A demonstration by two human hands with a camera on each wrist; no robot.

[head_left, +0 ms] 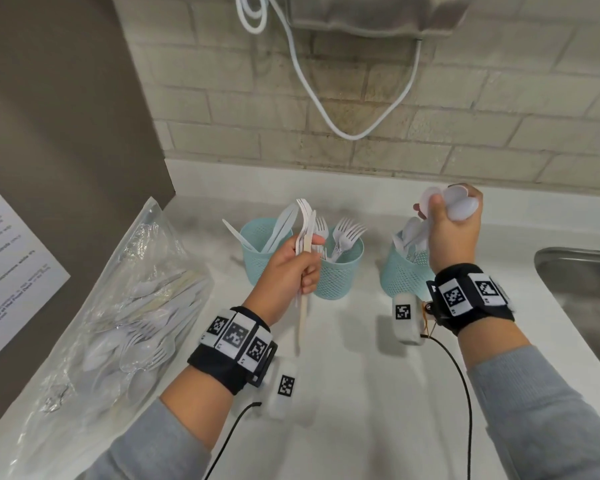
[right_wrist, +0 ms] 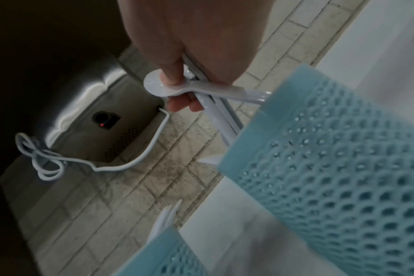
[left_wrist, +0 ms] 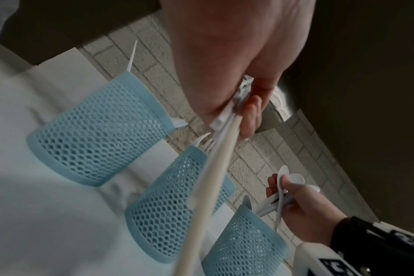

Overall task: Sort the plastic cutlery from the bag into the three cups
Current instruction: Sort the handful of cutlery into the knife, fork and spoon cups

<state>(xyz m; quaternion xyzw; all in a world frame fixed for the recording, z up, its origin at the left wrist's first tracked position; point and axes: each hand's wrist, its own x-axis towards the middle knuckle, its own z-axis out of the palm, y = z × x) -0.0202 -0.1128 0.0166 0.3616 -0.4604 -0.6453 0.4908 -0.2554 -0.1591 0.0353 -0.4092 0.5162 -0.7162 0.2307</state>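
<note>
Three teal mesh cups stand in a row on the white counter. The left cup point(head_left: 264, 252) holds knives, the middle cup point(head_left: 342, 271) holds forks, and the right cup point(head_left: 404, 271) holds spoons. My left hand point(head_left: 309, 261) grips a bundle of white forks with one beige-handled piece point(head_left: 305, 233), upright in front of the left and middle cups. My right hand point(head_left: 444, 216) grips several white spoons point(head_left: 458, 206) just above the right cup; their handles point(right_wrist: 225, 119) point down toward the cup's rim point(right_wrist: 331, 158). The clear bag point(head_left: 118, 306) with more cutlery lies at the left.
A steel sink point(head_left: 575, 289) lies at the right edge of the counter. A hand dryer point(right_wrist: 95, 115) with a looped white cord point(head_left: 326, 98) hangs on the brick wall above the cups. A printed sheet point(head_left: 14, 271) is fixed to the brown panel on the left.
</note>
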